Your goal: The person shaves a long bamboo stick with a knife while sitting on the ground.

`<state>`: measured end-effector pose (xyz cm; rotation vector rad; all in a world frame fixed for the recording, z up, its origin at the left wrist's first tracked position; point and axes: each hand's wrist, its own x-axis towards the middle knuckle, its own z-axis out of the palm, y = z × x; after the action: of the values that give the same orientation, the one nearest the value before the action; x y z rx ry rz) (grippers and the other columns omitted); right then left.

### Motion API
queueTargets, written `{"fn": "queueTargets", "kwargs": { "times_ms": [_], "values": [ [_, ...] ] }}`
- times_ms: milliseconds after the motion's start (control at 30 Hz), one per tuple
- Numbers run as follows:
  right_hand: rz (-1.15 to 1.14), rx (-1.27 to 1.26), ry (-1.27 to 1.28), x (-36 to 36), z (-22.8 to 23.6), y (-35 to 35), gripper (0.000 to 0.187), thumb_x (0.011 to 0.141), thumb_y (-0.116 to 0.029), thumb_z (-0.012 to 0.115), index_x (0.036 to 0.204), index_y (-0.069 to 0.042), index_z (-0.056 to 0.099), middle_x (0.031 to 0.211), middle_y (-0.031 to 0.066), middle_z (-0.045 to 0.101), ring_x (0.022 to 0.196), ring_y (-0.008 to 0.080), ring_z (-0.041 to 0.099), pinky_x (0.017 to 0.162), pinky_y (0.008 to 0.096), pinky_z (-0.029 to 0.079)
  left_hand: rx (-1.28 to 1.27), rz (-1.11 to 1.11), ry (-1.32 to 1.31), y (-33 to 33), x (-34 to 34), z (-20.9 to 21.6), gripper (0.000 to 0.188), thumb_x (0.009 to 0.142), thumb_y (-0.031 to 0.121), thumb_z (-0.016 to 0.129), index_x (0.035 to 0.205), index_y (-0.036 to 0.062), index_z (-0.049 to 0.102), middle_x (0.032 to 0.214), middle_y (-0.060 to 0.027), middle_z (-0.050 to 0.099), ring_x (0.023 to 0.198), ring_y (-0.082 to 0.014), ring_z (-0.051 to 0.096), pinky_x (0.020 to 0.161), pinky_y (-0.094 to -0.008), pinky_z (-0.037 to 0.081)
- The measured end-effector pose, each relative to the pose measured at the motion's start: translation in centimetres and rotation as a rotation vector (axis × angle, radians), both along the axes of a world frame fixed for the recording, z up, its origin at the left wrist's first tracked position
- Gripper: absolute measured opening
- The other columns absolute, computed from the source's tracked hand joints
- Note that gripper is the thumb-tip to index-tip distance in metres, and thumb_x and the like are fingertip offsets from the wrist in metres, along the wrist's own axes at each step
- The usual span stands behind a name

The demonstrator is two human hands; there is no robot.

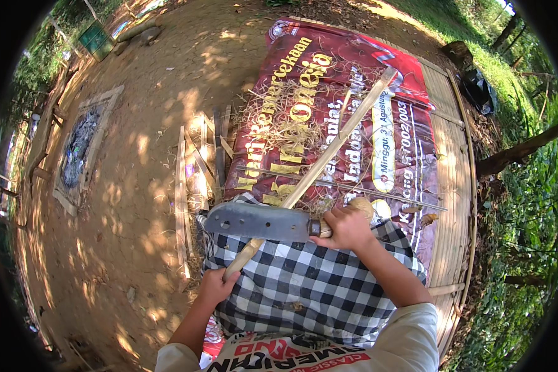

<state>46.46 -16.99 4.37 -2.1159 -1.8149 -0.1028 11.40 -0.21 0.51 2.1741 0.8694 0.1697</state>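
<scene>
My right hand (pixel 348 227) is wrapped round the wooden handle of a broad machete (pixel 260 223). Its wide grey blade has a few holes and points left, lying across a long bamboo strip (pixel 328 152). The near end of that strip is gripped in my left hand (pixel 216 286), and the strip slants away to the upper right over the banner. A black-and-white checked cloth (pixel 291 279) covers my lap beneath both hands. Where the blade crosses the strip, the part beneath it is hidden.
A dark red printed banner (pixel 279 80), strewn with thin shavings (pixel 285 124), covers a bamboo platform (pixel 456 186). Split bamboo pieces (pixel 183 204) lean at its left. Further left on the earth ground is an ash pit (pixel 80 149). A wooden pole (pixel 521 149) slants in at the right.
</scene>
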Motion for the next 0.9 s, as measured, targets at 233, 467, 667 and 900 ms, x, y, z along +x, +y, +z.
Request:
{"fn": "queueTargets", "kwargs": {
  "times_ms": [233,467,667,900],
  "values": [
    [0.066,0.133,-0.157,5.4,0.2,0.8,0.058,0.073,-0.065,0.064,0.066,-0.008,0.055,0.059,0.0076,0.055,0.055,0.026,0.059,0.057,0.0377,0.048,0.021,0.046,0.031,-0.6,-0.4,-0.5,0.047,0.085,0.037,0.068,0.063,-0.0023,0.057,0.05,-0.0199,0.051,0.047,-0.0381,0.056,0.046,-0.0408,0.043],
    [-0.2,0.004,-0.086,5.6,0.2,-2.7,0.054,0.074,-0.059,0.066,0.069,-0.006,0.056,0.059,0.0095,0.057,0.052,0.0267,0.06,0.053,0.0372,0.049,0.043,0.027,0.027,-0.5,0.5,0.1,0.045,0.085,0.036,0.068,0.063,-0.002,0.057,0.05,-0.0202,0.051,0.049,-0.0388,0.057,0.047,-0.0408,0.044],
    [0.04,0.043,-0.056,-1.3,0.6,1.8,0.058,0.076,-0.063,0.063,0.068,-0.006,0.056,0.056,0.0082,0.055,0.049,0.0262,0.058,0.054,0.0376,0.049,0.052,-0.002,0.036,-0.1,-0.1,-0.1,0.045,0.084,0.037,0.069,0.064,-0.0013,0.058,0.052,-0.0196,0.052,0.05,-0.0385,0.057,0.047,-0.041,0.044],
    [-0.333,-0.004,-0.176,10.1,2.6,-0.7,0.058,0.079,-0.065,0.059,0.069,-0.008,0.055,0.058,0.0091,0.059,0.052,0.0259,0.062,0.057,0.0392,0.052,0.017,-0.002,0.069,0.1,-0.9,-0.6,0.045,0.083,0.039,0.07,0.063,-0.0001,0.058,0.051,-0.0192,0.052,0.05,-0.0389,0.057,0.047,-0.0422,0.044]
  ]
}}
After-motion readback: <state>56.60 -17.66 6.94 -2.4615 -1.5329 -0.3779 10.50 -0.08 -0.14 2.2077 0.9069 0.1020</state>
